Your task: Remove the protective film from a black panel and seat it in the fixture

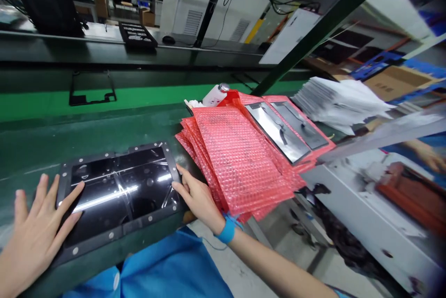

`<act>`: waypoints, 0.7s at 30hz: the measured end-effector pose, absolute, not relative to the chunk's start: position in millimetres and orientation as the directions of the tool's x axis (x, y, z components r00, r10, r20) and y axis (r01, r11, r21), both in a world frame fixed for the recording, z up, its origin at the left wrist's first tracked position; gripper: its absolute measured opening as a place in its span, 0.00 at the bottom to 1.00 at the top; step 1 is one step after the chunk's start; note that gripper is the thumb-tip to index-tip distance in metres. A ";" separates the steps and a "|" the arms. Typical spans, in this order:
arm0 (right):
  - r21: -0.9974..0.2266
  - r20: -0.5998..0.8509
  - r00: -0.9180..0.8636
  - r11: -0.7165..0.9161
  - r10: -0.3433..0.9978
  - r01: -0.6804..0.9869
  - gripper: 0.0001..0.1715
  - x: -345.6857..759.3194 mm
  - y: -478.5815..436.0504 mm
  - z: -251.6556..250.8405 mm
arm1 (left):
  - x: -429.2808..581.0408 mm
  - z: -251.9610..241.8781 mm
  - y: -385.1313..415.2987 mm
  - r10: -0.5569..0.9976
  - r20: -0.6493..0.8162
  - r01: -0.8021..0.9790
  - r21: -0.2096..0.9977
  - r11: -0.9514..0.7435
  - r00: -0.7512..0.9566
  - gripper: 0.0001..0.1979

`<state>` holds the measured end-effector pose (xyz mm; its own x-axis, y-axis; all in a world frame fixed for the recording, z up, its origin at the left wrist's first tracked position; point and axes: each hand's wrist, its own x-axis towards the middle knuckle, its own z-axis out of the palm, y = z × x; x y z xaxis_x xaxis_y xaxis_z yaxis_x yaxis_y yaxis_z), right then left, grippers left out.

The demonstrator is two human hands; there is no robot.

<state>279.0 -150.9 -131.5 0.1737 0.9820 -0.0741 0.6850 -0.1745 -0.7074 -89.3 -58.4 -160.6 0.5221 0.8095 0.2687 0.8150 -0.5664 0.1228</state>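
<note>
A glossy black display panel point(139, 196) under clear film lies flat in a dark grey frame point(135, 226) with silver round spots along its border. My left hand point(38, 228) is spread at the left edge, its fingertips resting on the frame and film. At the opposite end, my right hand point(197, 196) grips the frame's edge with thumb and forefinger; its other fingers are partly hidden. A blue wrist strap point(227, 229) circles my right wrist. Just right of the frame sits a stack of red bubble-wrap bags point(240, 154).
Two flat display panels point(278, 131) lie on the red bags' far side, near a white bottle point(216, 95). Behind them stands a pile of white sheets point(337, 98). An empty black frame point(92, 98) lies on the green strip. A green post point(306, 38) slants up. Another person's hand point(427, 154) shows at right.
</note>
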 end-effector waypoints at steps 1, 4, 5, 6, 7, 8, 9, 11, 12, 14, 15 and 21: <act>-0.706 -0.055 0.164 -0.155 0.985 0.691 0.30 279.5 -150.5 -133.3 | -92.6 -162.1 -59.5 0.813 0.243 0.815 0.119 -0.567 0.530 0.29; -0.711 -0.031 0.119 -0.106 0.992 0.695 0.29 282.9 -148.1 -134.9 | -100.4 -162.2 -65.5 0.842 0.154 0.814 0.214 -0.539 0.517 0.30; -0.715 -0.025 0.102 -0.089 0.994 0.693 0.30 284.2 -147.8 -134.5 | -101.9 -159.5 -67.8 0.852 0.119 0.810 0.269 -0.522 0.510 0.31; -0.719 -0.021 0.082 -0.072 0.996 0.692 0.32 285.4 -147.9 -134.0 | -103.1 -155.2 -69.7 0.856 0.079 0.800 0.321 -0.507 0.511 0.32; -0.721 -0.020 0.062 -0.057 0.998 0.691 0.35 286.5 -148.2 -133.5 | -104.1 -149.2 -71.2 0.852 0.031 0.787 0.366 -0.496 0.523 0.32; -0.722 -0.022 0.041 -0.044 0.999 0.690 0.37 287.5 -148.6 -133.1 | -104.9 -141.9 -71.9 0.838 -0.028 0.774 0.401 -0.490 0.545 0.32; -0.722 -0.028 0.022 -0.036 0.999 0.691 0.40 288.5 -148.9 -132.9 | -105.8 -133.7 -71.9 0.815 -0.090 0.762 0.427 -0.488 0.572 0.32; -0.719 -0.052 -0.006 -0.034 0.999 0.694 0.44 290.6 -148.1 -133.3 | -107.3 -116.5 -70.0 0.762 -0.209 0.751 0.455 -0.480 0.613 0.32; -0.715 -0.068 -0.013 -0.039 0.998 0.698 0.44 291.6 -146.9 -133.9 | -107.9 -108.7 -68.6 0.740 -0.262 0.753 0.464 -0.466 0.619 0.33; -0.702 -0.108 -0.019 -0.062 0.994 0.709 0.45 293.5 -143.7 -135.4 | -107.8 -96.7 -66.1 0.715 -0.325 0.759 0.480 -0.440 0.619 0.33; -0.695 -0.127 -0.022 -0.074 0.992 0.715 0.46 294.4 -142.2 -136.1 | -107.1 -92.9 -65.3 0.708 -0.336 0.758 0.488 -0.433 0.621 0.34; -0.644 -0.208 -0.022 -0.120 0.978 0.756 0.47 300.3 -137.5 -140.2 | -96.1 -91.4 -64.7 0.734 -0.328 0.769 0.502 -0.397 0.594 0.42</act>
